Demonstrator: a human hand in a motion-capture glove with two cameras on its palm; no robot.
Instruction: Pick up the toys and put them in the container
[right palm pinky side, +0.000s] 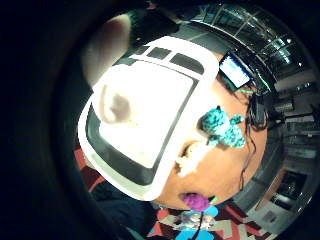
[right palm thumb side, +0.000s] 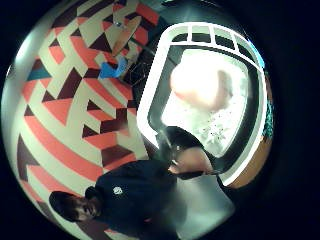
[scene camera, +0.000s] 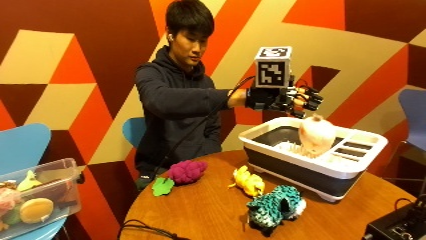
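The gloved right hand (scene camera: 283, 98) hangs with fingers spread, gripping nothing; just beneath it a pale peach plush toy (scene camera: 315, 135) sits in the white-rimmed container (scene camera: 301, 162), apparently just released. The teal (scene camera: 276, 203), yellow (scene camera: 247, 181) and purple (scene camera: 184, 171) toys lie on the round table (scene camera: 200, 210), well below the hand, waiting.

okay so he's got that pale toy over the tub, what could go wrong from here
The pale peach plush toy hangs below the gloved right hand, above the white-rimmed dark container; whether the fingers grip it can't be seen, so it may drop early and bounce out. The yellow plush toy and teal knitted toy lie beside the container wall, so a careless reach could nudge them. The teal one lies nearest the round wooden table's edge.
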